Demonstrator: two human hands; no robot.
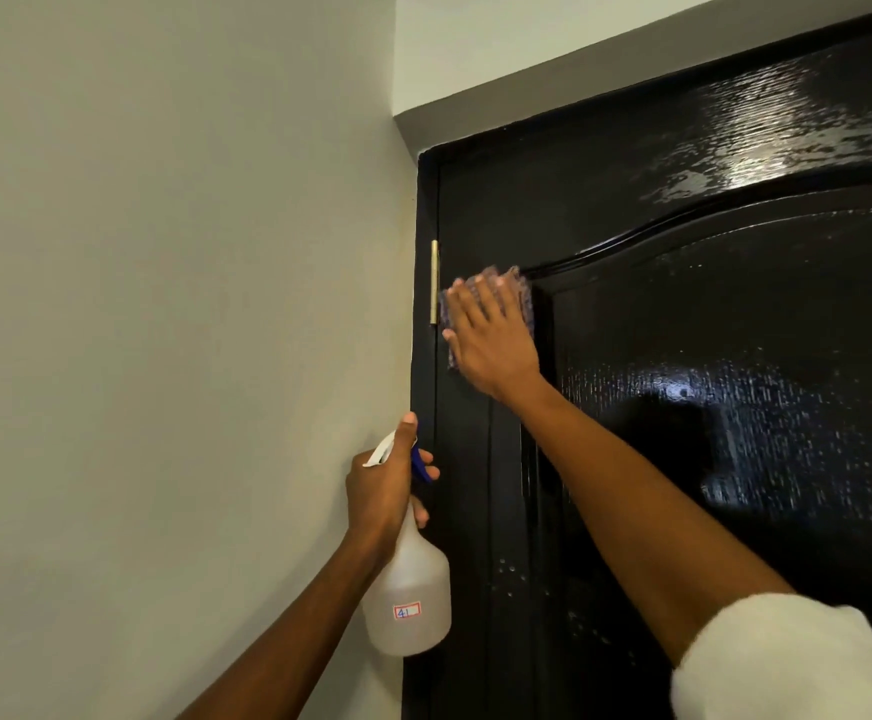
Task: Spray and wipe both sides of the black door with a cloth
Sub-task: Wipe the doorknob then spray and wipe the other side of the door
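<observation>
Right hand [491,335] lies flat on the cloth [519,296], fingers [467,304] straight and spread, pointing up and slightly left, pressing the cloth against the black door [735,407] on its hinge-side stile, just right of the brass hinge [434,280] and at the left foot of the arched panel moulding [683,226]; cloth shows only as a purplish edge above and left of the fingertips, the rest is under the palm. Left hand [387,480] sits lower and further left, by the door frame [423,356], fingers curled round the neck of the spray bottle [408,584], thumb up along the head, a finger at the blue trigger; bottle hangs upright, nozzle toward the door. Door's long axis runs vertical; droplets are visible down and to the right of the cloth on the inset panel, glossy wet streaks up right near the top rail. Judgement: wiping hand is the nearer one to the unwiped wet area, so the next stroke likely goes down the stile or right onto the panel; the far side of the door is not in view, probably yet to do
</observation>
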